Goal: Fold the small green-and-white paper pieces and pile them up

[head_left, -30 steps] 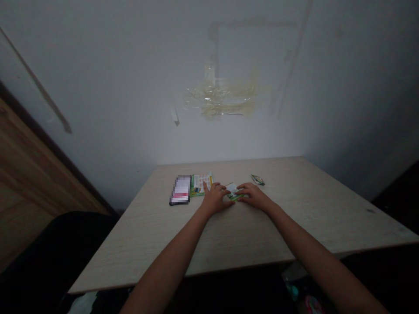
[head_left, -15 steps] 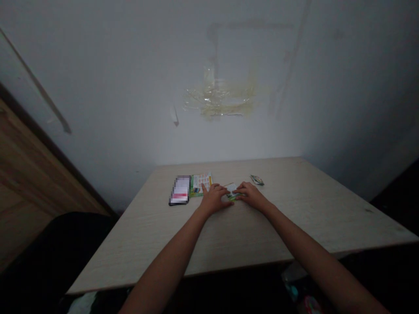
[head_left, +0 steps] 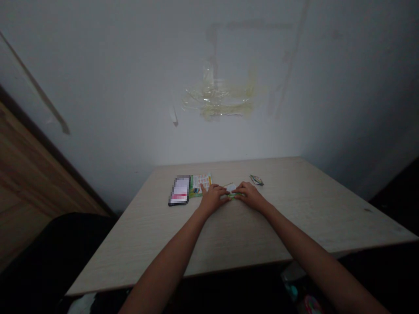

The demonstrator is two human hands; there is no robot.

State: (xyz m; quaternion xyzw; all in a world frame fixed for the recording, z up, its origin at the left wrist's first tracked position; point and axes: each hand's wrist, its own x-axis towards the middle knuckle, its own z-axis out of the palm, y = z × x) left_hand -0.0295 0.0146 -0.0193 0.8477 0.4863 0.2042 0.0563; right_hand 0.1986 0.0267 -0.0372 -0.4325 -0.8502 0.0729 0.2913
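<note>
A small white and green piece of paper (head_left: 231,187) lies on the table between my hands, partly covered by the fingers. My left hand (head_left: 213,199) grips its left side, thumb at the near green edge and fingers curled over the top. On the right side, my right hand (head_left: 251,196) pinches the same paper, its fingers bent close together. Just left of my left hand is a printed colourful sheet (head_left: 202,180). Beyond my right hand lies a small folded paper piece (head_left: 257,179) with dark and light patterning.
A phone with a dark case (head_left: 180,190) and a blurred-out screen lies at the left, against the printed sheet. The pale wooden table (head_left: 157,244) meets a wall (head_left: 137,87) bearing peeling clear tape (head_left: 225,102). Brown wood panelling (head_left: 29,174) stands at far left.
My left thumb has shifted slightly up and inward along the paper's near edge. Less of the green edge shows now. The phone and the other papers stay put.
</note>
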